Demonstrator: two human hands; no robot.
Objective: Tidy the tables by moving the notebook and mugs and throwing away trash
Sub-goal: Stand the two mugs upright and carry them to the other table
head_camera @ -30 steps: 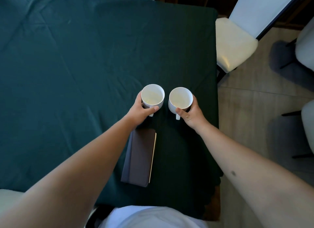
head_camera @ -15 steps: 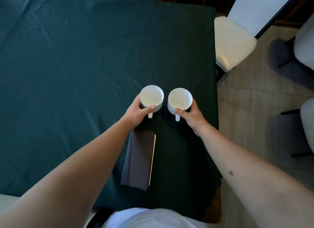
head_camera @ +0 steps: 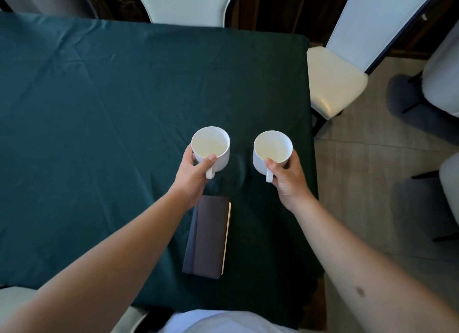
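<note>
Two empty white mugs are held upright over the dark green tablecloth (head_camera: 99,124). My left hand (head_camera: 191,176) grips the left mug (head_camera: 211,146) with the thumb on its near rim. The right mug (head_camera: 272,150) is in my right hand (head_camera: 289,178), thumb over its rim beside the handle. Both handles point toward me. A dark closed notebook (head_camera: 207,236) lies flat on the cloth just below my left wrist. Whether the mugs touch the cloth I cannot tell.
A white padded chair (head_camera: 332,82) stands at the table's right side and another chair back (head_camera: 186,2) at the far edge. More chairs (head_camera: 444,79) stand on the tiled floor at the right. The table's right edge runs close to the right mug.
The two mugs have moved apart from each other, and the view has shifted so that the far table edge and chairs show.
</note>
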